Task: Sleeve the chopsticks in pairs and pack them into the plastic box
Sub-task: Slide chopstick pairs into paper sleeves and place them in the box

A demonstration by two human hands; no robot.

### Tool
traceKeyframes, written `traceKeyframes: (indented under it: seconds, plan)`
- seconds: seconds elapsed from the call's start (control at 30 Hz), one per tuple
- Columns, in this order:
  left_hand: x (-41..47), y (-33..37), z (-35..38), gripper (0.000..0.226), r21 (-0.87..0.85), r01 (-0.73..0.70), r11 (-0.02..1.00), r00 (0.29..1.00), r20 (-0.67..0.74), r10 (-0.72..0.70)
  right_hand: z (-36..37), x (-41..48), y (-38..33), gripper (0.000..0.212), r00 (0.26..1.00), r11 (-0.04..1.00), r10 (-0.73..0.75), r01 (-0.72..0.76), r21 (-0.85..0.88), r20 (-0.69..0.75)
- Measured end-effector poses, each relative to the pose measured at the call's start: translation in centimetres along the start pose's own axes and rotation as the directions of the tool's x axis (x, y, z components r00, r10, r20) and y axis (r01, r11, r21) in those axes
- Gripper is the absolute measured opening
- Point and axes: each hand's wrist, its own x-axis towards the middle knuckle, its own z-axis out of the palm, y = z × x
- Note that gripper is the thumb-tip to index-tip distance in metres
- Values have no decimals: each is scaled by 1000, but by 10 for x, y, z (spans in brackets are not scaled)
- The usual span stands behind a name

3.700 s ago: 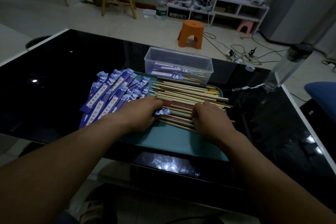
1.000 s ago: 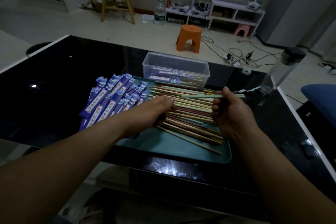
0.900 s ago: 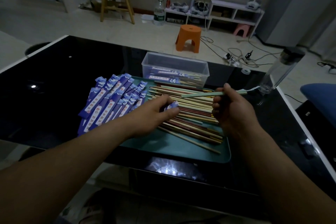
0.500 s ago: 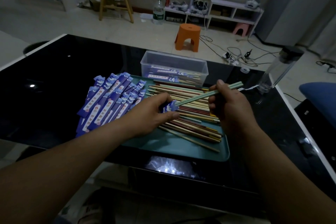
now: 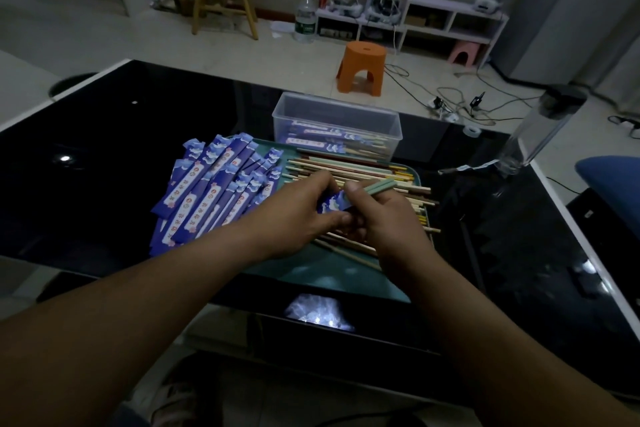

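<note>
Left hand (image 5: 304,215) pinches the blue printed paper sleeve (image 5: 333,205) over the teal tray (image 5: 346,274); right hand (image 5: 388,215) grips the pale green chopstick pair (image 5: 379,186), tips entering the sleeve mouth. Keep tips flush (paper probably buckles if skewed). Clear plastic box (image 5: 337,114) sits behind the tray.

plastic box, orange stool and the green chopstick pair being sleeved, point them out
plastic box (image 5: 337,113): head view, on its near clear wall.
orange stool (image 5: 365,55): head view, on its seat top.
green chopstick pair (image 5: 381,185): head view, on the bare ends beyond the right hand's grip.
</note>
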Motion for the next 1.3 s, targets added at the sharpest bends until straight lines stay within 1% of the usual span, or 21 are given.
traceKeyframes:
  seconds: [0.1,0.17,0.2,0.23,0.27,0.3,0.33,0.37,0.4,0.47,0.53,0.6,0.63,0.7,0.77,0.83,0.97,1.1,1.23,1.3]
  plan:
    - [0,0,-8,51,-16,84,996,996,8,-84,-3,4,0,26,997,998,41,-37,51,-70]
    - [2,1,-17,47,-13,162,987,985,-49,-163,-11,9,-2,26,987,993,57,-41,108,-153]
    - [4,0,-20,41,-77,220,972,971,-82,-226,-16,11,-4,26,980,986,74,-44,161,-186]
    - [5,-2,-23,35,-212,283,935,948,-88,-307,-21,12,-6,25,975,972,94,-47,230,-200]
    - [6,-3,-24,31,-401,339,851,921,-41,-386,-24,13,-8,24,974,954,113,-52,294,-196]
    - [7,-4,-24,28,-578,370,727,905,47,-424,-27,13,-9,22,975,938,129,-60,340,-183]
    - [8,-5,-24,24,-690,373,620,904,120,-411,-27,12,-10,22,976,928,143,-74,365,-165]
    - [8,-7,-24,19,-735,368,569,909,156,-387,-26,11,-10,22,977,923,157,-93,374,-146]
    - [9,-9,-24,15,-744,365,560,913,168,-371,-27,11,-9,22,976,921,174,-112,372,-135]
    - [10,-11,-24,9,-714,365,598,917,163,-365,-33,11,-11,23,966,919,202,-131,372,-159]
    - [10,-12,-25,9,-689,363,627,919,154,-363,-43,14,-14,26,951,920,207,-109,376,-231]
    - [10,-11,-24,9,-682,357,638,922,148,-357,-51,16,-16,25,941,957,172,-90,276,-291]
    - [9,-11,-24,9,-683,352,640,925,147,-351,-52,17,-16,25,945,974,147,-86,210,-291]
    - [10,-10,-22,8,-685,339,645,932,150,-330,-48,17,-12,29,962,984,132,-99,145,-240]
    - [9,-10,-20,8,-680,335,652,935,156,-317,-40,16,-9,32,972,983,165,-149,108,-164]
    - [9,-11,-20,10,-679,337,652,934,155,-321,-36,16,-9,33,975,980,187,-176,93,-118]
    - [10,-13,-24,10,-665,337,666,933,140,-332,-34,17,-9,32,974,975,187,-168,146,-128]
    - [12,-13,-25,10,-654,326,682,936,122,-331,-31,17,-11,34,979,975,192,-182,130,-67]
    - [17,-19,-27,12,-674,296,677,941,85,-327,-32,17,-12,24,976,973,183,-163,163,-118]
    - [19,-24,-27,12,-663,278,695,947,67,-315,-33,14,-11,18,981,977,164,-147,152,-101]
